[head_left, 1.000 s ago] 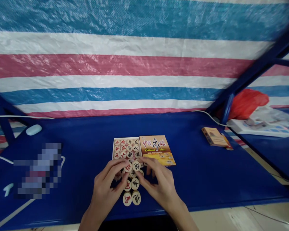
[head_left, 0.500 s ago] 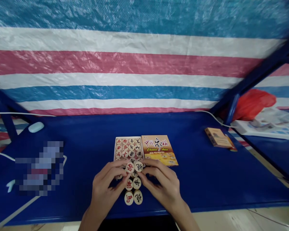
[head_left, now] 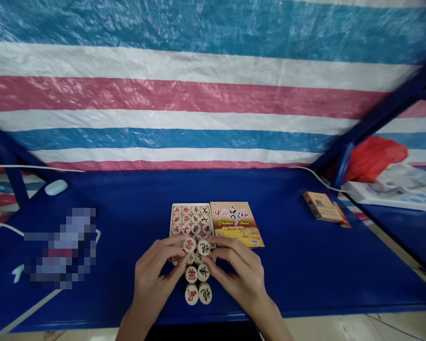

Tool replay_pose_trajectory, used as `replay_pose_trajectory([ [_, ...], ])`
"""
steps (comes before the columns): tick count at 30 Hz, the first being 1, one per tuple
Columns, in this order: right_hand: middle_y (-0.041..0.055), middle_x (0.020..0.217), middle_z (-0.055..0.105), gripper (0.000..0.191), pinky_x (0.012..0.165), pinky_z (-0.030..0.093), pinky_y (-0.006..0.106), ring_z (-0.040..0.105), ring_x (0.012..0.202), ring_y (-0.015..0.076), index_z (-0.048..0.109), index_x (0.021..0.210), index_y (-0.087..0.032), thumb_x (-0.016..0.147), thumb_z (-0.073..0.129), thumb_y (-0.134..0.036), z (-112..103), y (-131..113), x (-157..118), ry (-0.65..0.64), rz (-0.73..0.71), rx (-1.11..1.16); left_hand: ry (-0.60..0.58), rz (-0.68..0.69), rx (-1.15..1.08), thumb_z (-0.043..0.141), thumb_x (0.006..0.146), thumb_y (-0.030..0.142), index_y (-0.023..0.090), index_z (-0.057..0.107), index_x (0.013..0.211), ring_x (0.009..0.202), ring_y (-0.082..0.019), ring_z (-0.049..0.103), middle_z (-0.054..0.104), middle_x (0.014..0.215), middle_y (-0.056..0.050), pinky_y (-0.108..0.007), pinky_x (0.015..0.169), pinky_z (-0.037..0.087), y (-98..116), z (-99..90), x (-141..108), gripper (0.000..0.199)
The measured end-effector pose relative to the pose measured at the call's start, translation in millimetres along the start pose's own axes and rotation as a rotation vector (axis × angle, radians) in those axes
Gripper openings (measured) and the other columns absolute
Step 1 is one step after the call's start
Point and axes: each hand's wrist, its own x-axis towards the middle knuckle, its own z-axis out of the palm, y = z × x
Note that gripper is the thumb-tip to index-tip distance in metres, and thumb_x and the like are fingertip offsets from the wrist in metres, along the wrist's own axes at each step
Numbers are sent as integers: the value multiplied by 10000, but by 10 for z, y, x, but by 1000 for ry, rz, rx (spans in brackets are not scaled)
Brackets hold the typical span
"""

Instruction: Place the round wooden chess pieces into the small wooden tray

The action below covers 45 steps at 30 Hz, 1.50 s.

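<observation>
Hands (head_left: 155, 270) over tray (head_left: 171, 220), lid (head_left: 237, 223) alongside

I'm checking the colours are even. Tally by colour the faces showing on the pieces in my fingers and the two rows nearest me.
Red faces: 3, one in the left hand
Black faces: 3, one in the right hand
Total: 6

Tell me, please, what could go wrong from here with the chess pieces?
The red-marked piece in the left hand might slip, being gripped only at its rim.
The black-marked piece in the right hand is close beside it, so they might bump.
Either, if dropped, might disturb nearby pieces.
</observation>
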Motion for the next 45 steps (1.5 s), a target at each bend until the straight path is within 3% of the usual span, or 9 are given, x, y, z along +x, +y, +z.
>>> replay_pose_trajectory([
  [6,35,1000,735,149,856,546,383,671,965,200,629,990,-231,894,726,-170,24,64,53,72,123,-161,52,-68,185,700,923,172,261,665,1111,1065,-176,660,731,1107,-11,-353,907,565,-159,-97,23,211],
  [13,39,1082,721,78,955,501,459,610,1100,247,659,990,-238,921,676,-204,26,96,57,0,154,-217,-46,-72,249,672,941,204,288,691,1128,1149,-217,614,705,1193,-14,-427,973,547,-179,-58,20,206],
  [18,47,1260,702,309,1040,470,513,543,1293,275,643,1255,-248,959,588,-178,13,59,60,-151,112,-210,-86,-64,309,597,982,197,324,672,1255,1329,-259,512,629,1376,-25,-518,1065,511,-201,-51,3,310],
  [23,36,1166,734,243,998,500,504,600,1210,266,699,1147,-265,962,577,-166,18,96,39,-113,113,-184,-92,-81,274,587,989,205,321,676,1254,1364,-264,502,633,1384,-27,-534,1080,517,-233,-44,-22,303],
  [28,35,1097,736,245,971,516,465,638,1096,235,704,1116,-257,959,575,-120,-16,95,12,-2,131,-125,-3,-54,236,577,982,162,305,697,1191,1261,-237,582,674,1286,-31,-470,1051,532,-150,-88,-32,281],
  [32,41,945,715,240,817,556,373,673,899,202,686,1137,-237,964,572,-115,-83,-1,-151,33,185,-89,87,-36,268,602,960,133,274,709,1157,1071,-198,654,692,1131,-43,-354,929,552,-46,-165,-181,265],
  [38,48,951,688,343,705,578,317,688,800,185,608,1339,-253,1006,540,-207,-137,-111,-414,-262,222,-170,-107,18,440,604,979,243,292,663,1285,839,-185,707,739,975,-15,-342,804,568,-68,-166,-506,316],
  [42,52,953,675,353,707,586,309,691,802,183,580,1368,-256,1020,522,-234,-112,-98,-411,-312,217,-201,-137,62,533,563,998,249,297,651,1276,827,-209,726,754,964,-15,-386,811,563,-81,-133,-505,296],
  [45,42,928,659,230,684,574,297,679,783,174,623,1227,-256,1014,537,-241,-112,-83,-412,-303,246,-183,-178,32,469,551,998,235,272,650,1186,735,-179,696,714,845,-2,-335,727,549,-55,-151,-448,215],
])
